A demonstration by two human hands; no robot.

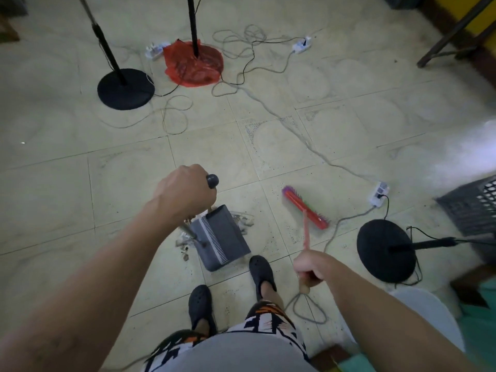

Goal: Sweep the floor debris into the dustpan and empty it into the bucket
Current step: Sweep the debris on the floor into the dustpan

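Our two forearms reach down over the floor (107, 183). L hand (185, 189): fingers wrapped tight round the dustpan handle (212, 181), just under its knob; the dustpan (221, 237) sits straight below those fingers. R hand (312, 267): fingers gripping the red broom (306, 208) by its stick, head ahead of them & apart from the pan. Debris (243, 220) lies along the pan's far and L edges. Bucket: can't pick it out. We'd press the pan's lip flat, then pull short strokes toward it, keeping clear of the cable (308, 140).
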